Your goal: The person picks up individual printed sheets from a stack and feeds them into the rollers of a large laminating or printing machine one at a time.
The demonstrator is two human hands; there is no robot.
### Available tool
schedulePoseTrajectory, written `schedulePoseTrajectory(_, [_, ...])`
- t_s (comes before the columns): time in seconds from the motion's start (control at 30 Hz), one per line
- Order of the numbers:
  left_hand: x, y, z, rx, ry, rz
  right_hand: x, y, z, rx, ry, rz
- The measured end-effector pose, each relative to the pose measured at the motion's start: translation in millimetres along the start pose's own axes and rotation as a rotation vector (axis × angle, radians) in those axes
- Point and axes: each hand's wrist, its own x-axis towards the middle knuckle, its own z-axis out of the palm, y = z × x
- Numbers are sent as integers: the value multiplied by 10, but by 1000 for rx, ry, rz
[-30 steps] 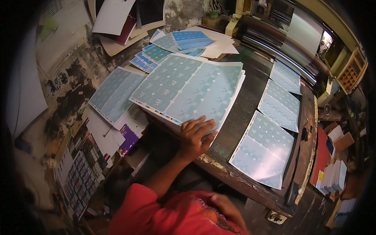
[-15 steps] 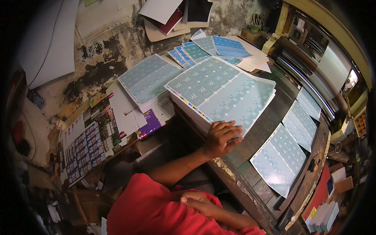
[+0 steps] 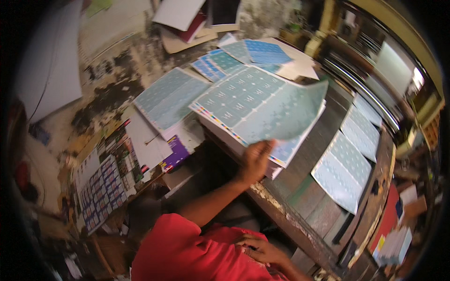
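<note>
My left hand (image 3: 255, 161) lifts the top printed sheet (image 3: 262, 105) off the stack (image 3: 281, 157).
Grip closed on the sheet's near edge; sheet extends away over the desk (image 3: 300, 187); right hand (image 3: 262, 250) rests empty on my lap.

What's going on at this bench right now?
A person in a red top has the left hand lifting the near edge of the top printed teal sheet off a stack on the worn workbench; the sheet curls upward. The right hand rests against their red clothing, holding nothing. More printed sheets lie along the bench to the right.
</note>
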Motion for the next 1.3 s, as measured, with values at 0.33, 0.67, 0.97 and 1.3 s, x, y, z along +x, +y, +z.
schedulePoseTrajectory(0.33, [-288, 434, 225, 441, -798, 481, -728, 58, -1099, 814, 846, -190])
schedulePoseTrajectory(0.67, [-85, 332, 90, 807, -549, 532, -1158, 1148, -482, 1121, 1297, 78])
schedulePoseTrajectory(0.97, [-14, -27, -55, 876, -363, 475, -1399, 1332, -253, 1102, 1466, 243])
schedulePoseTrajectory(1.3, [44, 134, -87, 617, -374, 220, -1304, 1281, -1197, 1058, 1537, -31])
